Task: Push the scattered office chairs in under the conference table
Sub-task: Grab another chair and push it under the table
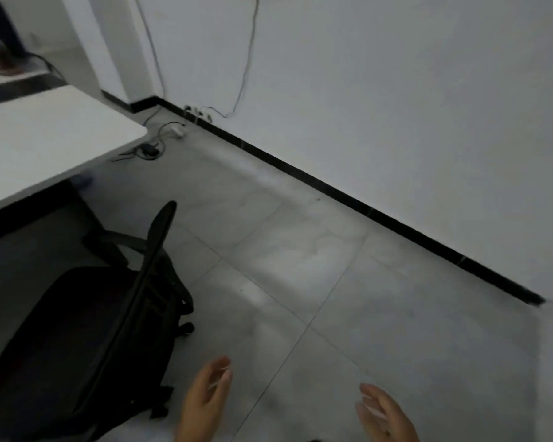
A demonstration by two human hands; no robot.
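One black mesh-backed office chair [87,314] stands on the grey tiled floor [300,266], just off the long near edge of the white conference table [45,141]. Its seat faces the table and sits close to that edge but does not appear to be under it; the armrest nearest the table's rounded corner lies just outside the top. The backrest is turned toward the person, which I judge the natural face to push against. The castors at the base look free of the floor clutter.

Both hands are bare, empty and touching nothing. The left hand [205,397] hangs just beside the chair's backrest, fingers relaxed and slightly spread, not in contact with it. The right hand [383,413] is well apart from the chair, over bare tiles, fingers likewise loose. Both are blurred, so finer detail of the fingers cannot be told.

Beyond the table's corner, black cables and a small adapter [149,149] lie on the floor against the dark skirting board [332,186], with thin wires running up the white wall [396,90]. These lie clear of this chair's path, in my judgement. More clutter sits on a far surface at upper left, too blurred to identify.
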